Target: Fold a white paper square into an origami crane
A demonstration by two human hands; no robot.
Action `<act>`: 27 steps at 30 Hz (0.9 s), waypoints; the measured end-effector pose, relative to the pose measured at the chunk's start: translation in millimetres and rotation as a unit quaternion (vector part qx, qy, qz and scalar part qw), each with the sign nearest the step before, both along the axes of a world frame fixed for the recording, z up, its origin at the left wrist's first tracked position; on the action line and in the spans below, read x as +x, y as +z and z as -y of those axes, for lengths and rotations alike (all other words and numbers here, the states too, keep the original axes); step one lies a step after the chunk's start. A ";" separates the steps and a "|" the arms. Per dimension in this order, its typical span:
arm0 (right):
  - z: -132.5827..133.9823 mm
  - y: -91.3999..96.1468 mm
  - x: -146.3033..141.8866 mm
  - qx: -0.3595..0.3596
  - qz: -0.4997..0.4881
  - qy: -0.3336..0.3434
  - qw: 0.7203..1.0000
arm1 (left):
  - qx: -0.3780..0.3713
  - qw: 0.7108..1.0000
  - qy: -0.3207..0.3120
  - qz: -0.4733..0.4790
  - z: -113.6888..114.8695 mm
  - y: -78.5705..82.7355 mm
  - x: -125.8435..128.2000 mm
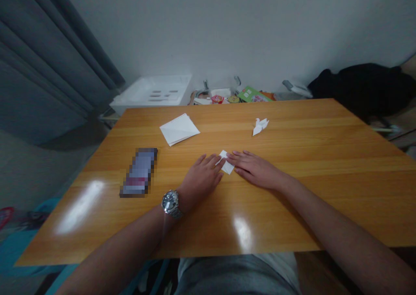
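A small folded piece of white paper (pixel 226 163) lies on the wooden table (pixel 292 208) near its middle. My left hand (pixel 202 178), with a metal wristwatch (pixel 171 203), lies flat with fingers stretched out, its fingertips pressing the paper's left side. From the other side my right hand (pixel 255 169) also lies flat with fingers extended, touching the paper's right edge. Most of the paper is covered by the fingertips. Further back on the table sits a finished white paper crane (pixel 260 126).
A stack of white paper sheets (pixel 179 129) lies at the back left. A blurred-out phone (pixel 139 178) rests left of my left hand. Behind the table are a white plastic bin (pixel 152 93), colourful small items (pixel 250 95) and a black bag (pixel 364 86). A grey curtain (pixel 42 69) hangs left.
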State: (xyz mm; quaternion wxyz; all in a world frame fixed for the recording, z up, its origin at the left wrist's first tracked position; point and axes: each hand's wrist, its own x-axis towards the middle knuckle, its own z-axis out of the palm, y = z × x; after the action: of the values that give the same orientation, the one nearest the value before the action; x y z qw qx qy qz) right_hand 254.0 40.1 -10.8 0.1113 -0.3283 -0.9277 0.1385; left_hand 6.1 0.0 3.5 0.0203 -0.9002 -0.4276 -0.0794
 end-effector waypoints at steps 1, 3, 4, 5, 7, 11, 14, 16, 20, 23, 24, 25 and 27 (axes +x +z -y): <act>0.3 0.4 -0.2 0.000 0.001 0.000 1.000 | 0.003 1.000 0.003 -0.001 1.5 0.2 1.1; 0.7 0.9 -0.5 0.003 0.002 0.000 1.000 | 0.006 1.000 0.008 -0.001 4.1 1.3 3.4; 0.9 1.1 -0.6 0.005 0.003 0.000 1.000 | 0.008 1.000 0.008 -0.002 5.2 2.1 4.6; 1.0 1.2 -0.7 0.007 0.006 -0.001 1.000 | 0.011 1.000 0.008 -0.002 5.9 2.9 5.7; 1.4 1.3 -1.0 0.008 0.011 -0.003 1.000 | 0.018 1.000 0.006 -0.005 6.6 3.9 7.5; 2.0 1.4 -1.4 0.005 0.017 -0.010 1.000 | 0.023 1.000 -0.002 -0.006 6.5 2.8 9.3; 2.5 2.0 -1.6 0.006 0.015 -0.010 1.000 | 0.018 1.000 0.003 0.001 6.4 1.2 9.5; 3.0 3.0 -2.0 0.008 0.015 -0.012 1.000 | 0.016 1.000 0.010 0.006 6.7 1.0 9.7; 3.6 3.9 -2.5 0.008 0.017 -0.014 1.000 | 0.009 1.000 0.013 0.007 7.1 2.2 10.4; 3.0 2.0 -2.1 0.012 0.018 -0.012 1.000 | -0.002 1.000 0.014 0.008 7.0 3.0 10.4; 2.7 1.1 -1.8 0.014 0.017 -0.011 1.000 | -0.005 1.000 0.016 0.009 6.9 3.2 10.4; 2.4 0.2 -1.5 0.014 0.016 -0.011 1.000 | -0.006 1.000 0.019 0.010 6.8 3.6 10.6; 2.0 -1.4 -1.0 0.015 0.012 -0.010 1.000 | -0.004 0.999 0.029 0.016 6.7 4.6 11.5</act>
State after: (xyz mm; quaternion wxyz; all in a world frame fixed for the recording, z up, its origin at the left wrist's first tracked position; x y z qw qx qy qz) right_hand 253.0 38.2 -12.2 0.1066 -0.3374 -0.9276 0.1198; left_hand 17.7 -6.7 8.0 0.0119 -0.8860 -0.4545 -0.0914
